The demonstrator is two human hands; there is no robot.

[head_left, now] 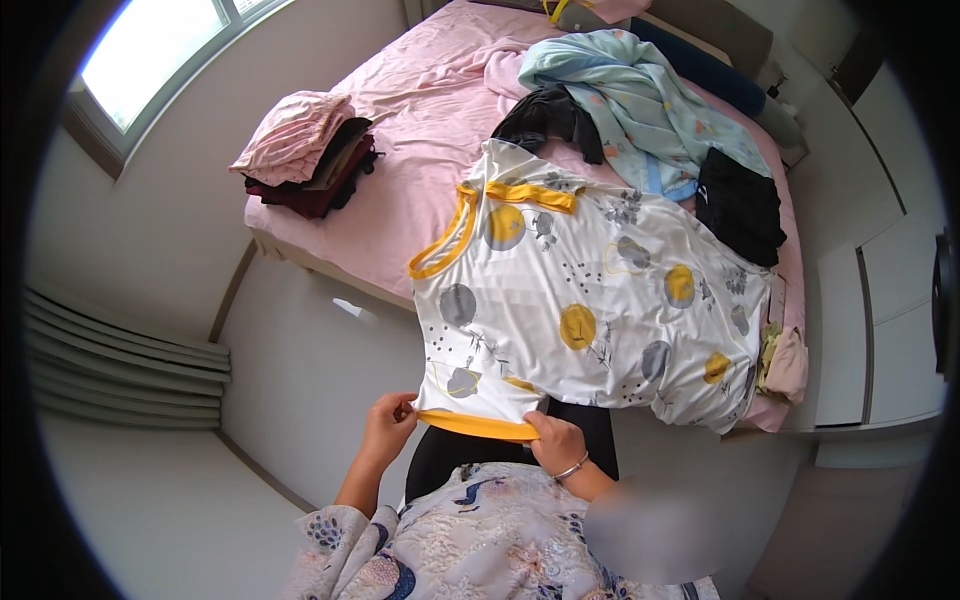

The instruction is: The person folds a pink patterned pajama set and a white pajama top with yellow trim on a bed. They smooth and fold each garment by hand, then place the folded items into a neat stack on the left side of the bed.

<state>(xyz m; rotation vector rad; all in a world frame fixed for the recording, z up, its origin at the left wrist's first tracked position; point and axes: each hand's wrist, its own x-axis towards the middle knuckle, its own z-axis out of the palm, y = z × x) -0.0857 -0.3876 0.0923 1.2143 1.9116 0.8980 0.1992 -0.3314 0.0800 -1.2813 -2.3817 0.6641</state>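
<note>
A loose white nightdress (640, 300) with grey and yellow round prints lies spread across the near side of the bed, its neckline toward the left and its body running right. Yellow bands trim the neck opening and the sleeve cuffs. My left hand (388, 425) pinches the left corner of the near sleeve's yellow cuff (475, 427). At the cuff's other end, my right hand (557, 445), with a bracelet at the wrist, grips the fabric. Between both hands the cuff is stretched nearly straight above my lap. The far sleeve rests flat on the bed.
Folded clothes (305, 155) are stacked on the left corner of the pink-sheeted bed (400, 100). Behind the nightdress lie a crumpled light-blue quilt (640, 105) and dark garments (740, 205). Small folded pieces (785, 362) sit at the right edge. White cabinets (850, 330) stand right.
</note>
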